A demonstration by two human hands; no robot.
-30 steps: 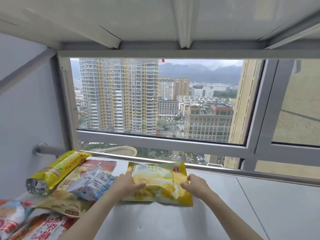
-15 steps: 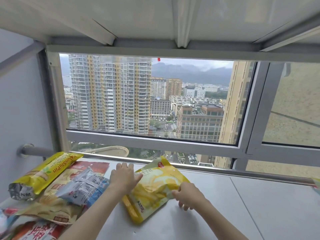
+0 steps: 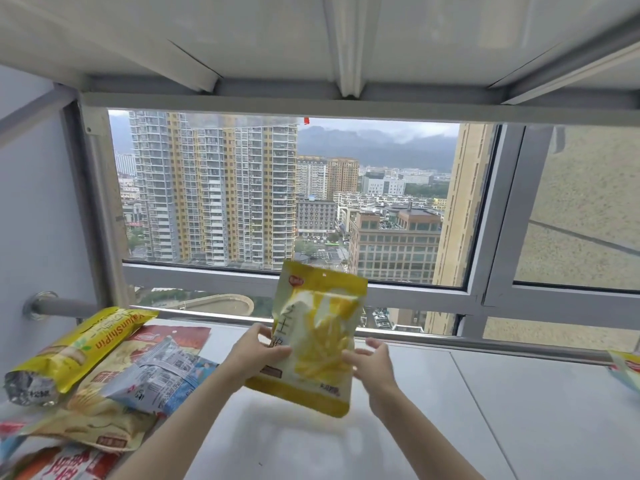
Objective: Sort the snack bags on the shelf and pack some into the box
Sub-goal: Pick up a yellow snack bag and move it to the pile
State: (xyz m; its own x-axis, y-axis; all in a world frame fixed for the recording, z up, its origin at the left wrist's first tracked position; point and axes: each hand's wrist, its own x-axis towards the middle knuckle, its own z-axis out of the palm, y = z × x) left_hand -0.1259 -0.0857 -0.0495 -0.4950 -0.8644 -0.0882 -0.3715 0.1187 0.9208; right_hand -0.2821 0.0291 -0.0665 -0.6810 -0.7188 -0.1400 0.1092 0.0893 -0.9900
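A yellow and white snack bag (image 3: 317,337) with fries printed on it stands upright above the white shelf (image 3: 485,410). My left hand (image 3: 258,353) grips its left edge. My right hand (image 3: 372,363) is at its right edge with fingers spread, touching the bag's side. A pile of other snack bags lies at the left: a long yellow bag (image 3: 74,351), a pale chips bag with a red top (image 3: 114,403), a blue and white bag (image 3: 162,375), and a red and white bag (image 3: 59,464) at the bottom corner. No box is in view.
A metal rail (image 3: 207,315) runs along the shelf's back edge in front of a large window (image 3: 277,202). Another shelf board (image 3: 311,36) sits close overhead. A grey side panel (image 3: 34,220) closes the left. The corner of one more bag (image 3: 627,370) shows at the right edge.
The yellow fries bag lay flat on the shelf, was turned and is now lifted upright. My right hand has loosened from its edge and opened.
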